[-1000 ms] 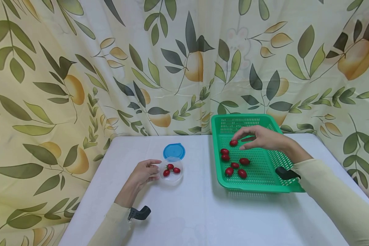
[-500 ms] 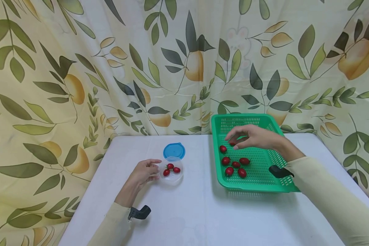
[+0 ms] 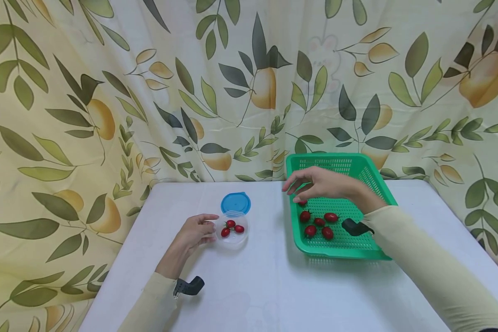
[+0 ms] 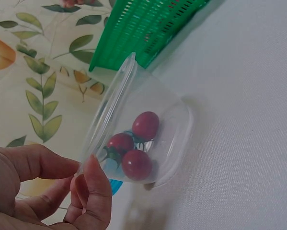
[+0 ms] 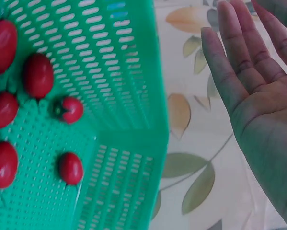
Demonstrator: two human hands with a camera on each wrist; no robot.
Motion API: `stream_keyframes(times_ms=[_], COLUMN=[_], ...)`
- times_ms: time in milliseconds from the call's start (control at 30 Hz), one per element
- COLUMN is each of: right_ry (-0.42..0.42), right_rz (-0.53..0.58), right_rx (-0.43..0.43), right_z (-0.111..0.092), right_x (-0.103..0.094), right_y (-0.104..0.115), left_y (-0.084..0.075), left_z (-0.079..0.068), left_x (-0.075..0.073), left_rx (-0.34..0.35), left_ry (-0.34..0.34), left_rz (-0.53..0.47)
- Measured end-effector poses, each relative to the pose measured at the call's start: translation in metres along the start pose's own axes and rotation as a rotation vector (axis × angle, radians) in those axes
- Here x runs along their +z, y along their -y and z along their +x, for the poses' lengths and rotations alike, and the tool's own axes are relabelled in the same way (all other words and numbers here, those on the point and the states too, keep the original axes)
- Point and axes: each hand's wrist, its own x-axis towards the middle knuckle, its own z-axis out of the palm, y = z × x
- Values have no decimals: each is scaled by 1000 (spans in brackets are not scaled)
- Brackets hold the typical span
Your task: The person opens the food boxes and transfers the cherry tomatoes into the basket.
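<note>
In the head view my left hand (image 3: 196,232) pinches the rim of a small clear plastic container (image 3: 240,240) at its left side. Three cherry tomatoes (image 4: 137,165) lie inside it. My right hand (image 3: 317,183) hovers over the left wall of a green plastic basket (image 3: 348,252); its fingers are loosely bent and I see nothing between them. Several cherry tomatoes (image 3: 327,233) lie in the basket's left half. One cherry tomato (image 3: 302,202) shows just below the right thumb, in the basket. The right wrist view shows the fingers stretched and the palm bare, with the topmost part cut off.
A round blue lid (image 3: 235,203) lies flat just behind the container. White cloth (image 3: 257,286) covers the table. A leaf-and-fruit patterned curtain (image 3: 240,115) hangs behind and at the sides.
My right hand has moved left across the basket, from above a cherry tomato to its left wall. A couple of basket tomatoes shifted slightly. The left hand and container have stayed put.
</note>
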Motion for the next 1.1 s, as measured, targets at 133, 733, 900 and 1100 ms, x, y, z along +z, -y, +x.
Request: stream_keyframes(times_ms=[133, 733, 900, 1100], right_ry=[23, 145, 181, 235], right_rz=[12, 37, 41, 48], right_rx=[-20, -56, -64, -64], right_z=[10, 58, 67, 77], right_x=[6, 43, 52, 64], right_y=[4, 28, 30, 30], left_y=[0, -1, -1, -2], left_z=[0, 0, 0, -1], left_x=[0, 1, 1, 1], left_rx=[2, -8, -8, -2], left_ry=[-1, 3, 2, 3], left_rz=[0, 3, -3, 0])
